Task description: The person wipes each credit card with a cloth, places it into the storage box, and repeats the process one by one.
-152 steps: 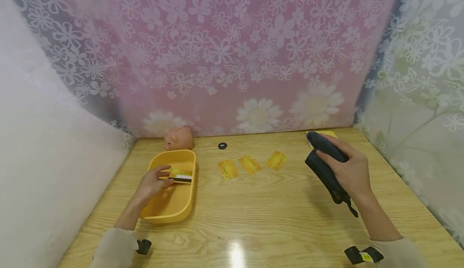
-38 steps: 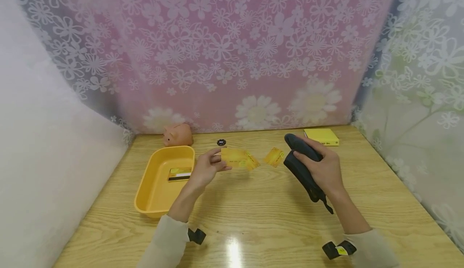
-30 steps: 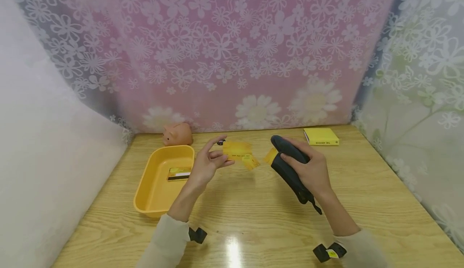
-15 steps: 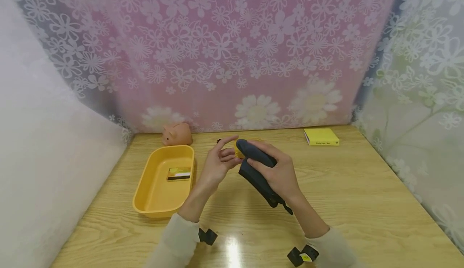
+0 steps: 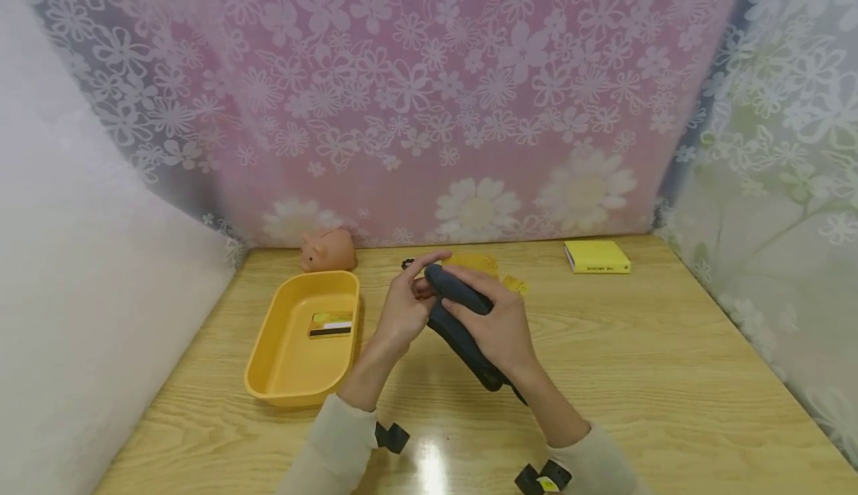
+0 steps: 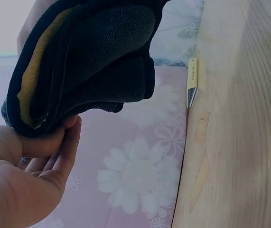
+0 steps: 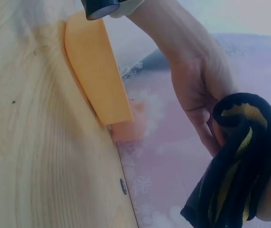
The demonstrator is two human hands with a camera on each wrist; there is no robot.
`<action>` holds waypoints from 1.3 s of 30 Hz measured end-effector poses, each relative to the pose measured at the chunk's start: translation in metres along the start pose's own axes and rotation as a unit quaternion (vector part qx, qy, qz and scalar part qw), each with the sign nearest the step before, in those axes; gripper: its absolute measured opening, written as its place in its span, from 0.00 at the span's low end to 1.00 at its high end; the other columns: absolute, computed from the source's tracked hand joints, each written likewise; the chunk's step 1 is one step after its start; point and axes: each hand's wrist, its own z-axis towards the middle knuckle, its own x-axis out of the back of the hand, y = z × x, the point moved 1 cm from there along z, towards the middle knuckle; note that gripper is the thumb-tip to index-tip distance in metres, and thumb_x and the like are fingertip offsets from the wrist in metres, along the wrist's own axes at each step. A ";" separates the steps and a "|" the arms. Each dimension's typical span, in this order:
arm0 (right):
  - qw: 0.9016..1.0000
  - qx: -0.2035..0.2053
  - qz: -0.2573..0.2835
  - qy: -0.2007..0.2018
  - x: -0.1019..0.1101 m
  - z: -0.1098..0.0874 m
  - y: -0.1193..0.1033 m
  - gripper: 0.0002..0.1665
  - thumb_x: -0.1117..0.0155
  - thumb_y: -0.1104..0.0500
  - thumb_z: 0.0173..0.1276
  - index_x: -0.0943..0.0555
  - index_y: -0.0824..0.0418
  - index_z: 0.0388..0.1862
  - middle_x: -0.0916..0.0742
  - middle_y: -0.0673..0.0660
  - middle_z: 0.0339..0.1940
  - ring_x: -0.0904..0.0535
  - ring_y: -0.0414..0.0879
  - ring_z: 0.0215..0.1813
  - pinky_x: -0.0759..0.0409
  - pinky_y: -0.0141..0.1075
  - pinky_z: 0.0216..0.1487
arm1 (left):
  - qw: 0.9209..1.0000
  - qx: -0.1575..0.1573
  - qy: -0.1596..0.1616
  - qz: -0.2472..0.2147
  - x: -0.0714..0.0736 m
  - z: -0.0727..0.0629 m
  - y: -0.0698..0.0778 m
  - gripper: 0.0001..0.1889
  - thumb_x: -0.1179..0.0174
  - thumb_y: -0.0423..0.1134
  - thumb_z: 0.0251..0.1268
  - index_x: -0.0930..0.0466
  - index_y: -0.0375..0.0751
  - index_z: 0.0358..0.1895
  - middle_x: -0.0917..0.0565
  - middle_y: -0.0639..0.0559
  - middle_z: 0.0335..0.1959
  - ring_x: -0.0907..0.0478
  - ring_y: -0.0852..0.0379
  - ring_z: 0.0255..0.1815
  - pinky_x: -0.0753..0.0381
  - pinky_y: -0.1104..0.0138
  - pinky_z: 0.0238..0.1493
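While the folded navy towel point(image 5: 465, 343) is hovering over the table point(image 5: 657, 361), likely soft and light, the right hand point(image 5: 503, 324) is gripping its middle, probably the best hold; I'm not seeing whether the left hand point(image 5: 401, 316) is pinching anything.

sleeves point(image 5: 331, 446): cream | left wrist camera point(image 5: 397, 438): black, boxy | right wrist camera point(image 5: 529, 479): black, yellow label point(image 5: 547, 484) | fingers point(image 6: 69, 149): bare

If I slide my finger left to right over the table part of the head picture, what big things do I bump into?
Yellow tray → left hand → dark cloth bundle → right hand → yellow book.
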 end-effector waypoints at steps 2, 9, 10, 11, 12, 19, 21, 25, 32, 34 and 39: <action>1.000 0.001 -0.006 0.003 -0.001 -0.001 0.001 0.28 0.22 0.61 0.66 0.14 0.47 0.65 0.13 0.50 0.63 0.17 0.50 0.64 0.15 0.51 0.59 | 1.000 -0.001 -0.003 0.002 0.000 0.000 -0.001 0.33 0.43 0.17 0.70 0.26 0.48 0.74 0.11 0.39 0.53 0.12 0.47 0.54 0.12 0.62 0.51; 0.999 -0.013 -0.027 0.020 0.001 -0.003 0.005 0.28 0.22 0.61 0.65 0.14 0.47 0.64 0.12 0.50 0.61 0.16 0.50 0.61 0.14 0.50 0.56 | 1.000 0.010 -0.002 0.014 -0.001 0.000 -0.005 0.35 0.45 0.15 0.70 0.25 0.51 0.74 0.12 0.42 0.55 0.13 0.47 0.56 0.13 0.62 0.55; 0.999 -0.015 -0.033 0.023 0.002 -0.003 0.005 0.28 0.22 0.61 0.65 0.14 0.47 0.64 0.12 0.50 0.61 0.15 0.51 0.61 0.14 0.50 0.55 | 1.000 0.013 0.000 0.015 0.000 0.000 -0.005 0.35 0.44 0.15 0.69 0.25 0.51 0.74 0.11 0.42 0.54 0.13 0.47 0.55 0.13 0.62 0.53; 0.999 -0.018 -0.036 0.026 0.003 -0.002 0.006 0.28 0.22 0.61 0.66 0.14 0.47 0.64 0.12 0.51 0.60 0.15 0.51 0.60 0.13 0.51 0.54 | 1.000 0.017 0.004 0.015 0.000 0.000 -0.005 0.35 0.43 0.15 0.69 0.25 0.51 0.73 0.11 0.42 0.53 0.13 0.48 0.54 0.13 0.62 0.52; 0.999 -0.020 -0.041 0.030 0.004 -0.001 0.006 0.28 0.22 0.60 0.66 0.14 0.47 0.64 0.12 0.52 0.60 0.15 0.52 0.59 0.13 0.51 0.52 | 1.000 0.021 0.009 0.015 0.001 0.000 -0.005 0.35 0.42 0.16 0.69 0.25 0.52 0.73 0.11 0.43 0.51 0.13 0.48 0.53 0.13 0.62 0.52; 0.996 -0.029 -0.055 0.058 0.016 0.007 0.013 0.28 0.22 0.61 0.66 0.14 0.47 0.65 0.13 0.52 0.61 0.16 0.53 0.62 0.14 0.53 0.56 | 0.997 0.028 0.046 -0.049 0.008 0.004 -0.005 0.31 0.38 0.18 0.68 0.22 0.47 0.71 0.22 0.49 0.32 0.17 0.52 0.36 0.11 0.55 0.53; 0.996 -0.031 -0.057 0.060 0.020 0.008 0.019 0.28 0.22 0.61 0.66 0.14 0.47 0.65 0.13 0.51 0.62 0.17 0.52 0.64 0.15 0.53 0.59 | 0.996 0.032 0.046 -0.069 0.010 0.004 -0.007 0.31 0.39 0.17 0.68 0.23 0.46 0.71 0.28 0.50 0.29 0.21 0.55 0.31 0.12 0.53 0.53; 0.994 -0.045 -0.066 0.069 0.028 0.008 0.029 0.27 0.22 0.60 0.66 0.14 0.46 0.65 0.13 0.52 0.61 0.17 0.53 0.64 0.15 0.53 0.59 | 0.994 0.046 0.045 -0.083 0.012 0.004 -0.012 0.31 0.40 0.17 0.68 0.21 0.49 0.70 0.42 0.53 0.26 0.39 0.60 0.23 0.12 0.52 0.55; 0.986 -0.102 -0.076 0.105 0.049 0.014 0.042 0.27 0.23 0.56 0.67 0.15 0.48 0.66 0.14 0.53 0.64 0.16 0.54 0.63 0.13 0.32 0.50 | 0.994 0.054 0.052 -0.080 0.016 0.006 -0.016 0.31 0.41 0.17 0.69 0.20 0.53 0.68 0.46 0.54 0.25 0.44 0.59 0.22 0.12 0.53 0.55; 0.985 -0.110 -0.073 0.115 0.055 0.017 0.043 0.27 0.23 0.55 0.68 0.15 0.47 0.66 0.14 0.53 0.65 0.16 0.54 0.62 0.16 0.23 0.46 | 0.994 0.055 0.054 -0.078 0.017 0.007 -0.015 0.32 0.42 0.17 0.70 0.20 0.54 0.68 0.44 0.54 0.25 0.43 0.58 0.23 0.12 0.53 0.55; 0.988 -0.090 -0.037 0.118 0.058 0.021 0.035 0.27 0.23 0.57 0.68 0.15 0.47 0.66 0.14 0.53 0.65 0.16 0.54 0.61 0.17 0.21 0.45 | 0.994 0.055 0.055 -0.078 0.020 0.008 -0.015 0.32 0.43 0.16 0.70 0.21 0.53 0.69 0.42 0.54 0.25 0.41 0.58 0.24 0.13 0.52 0.57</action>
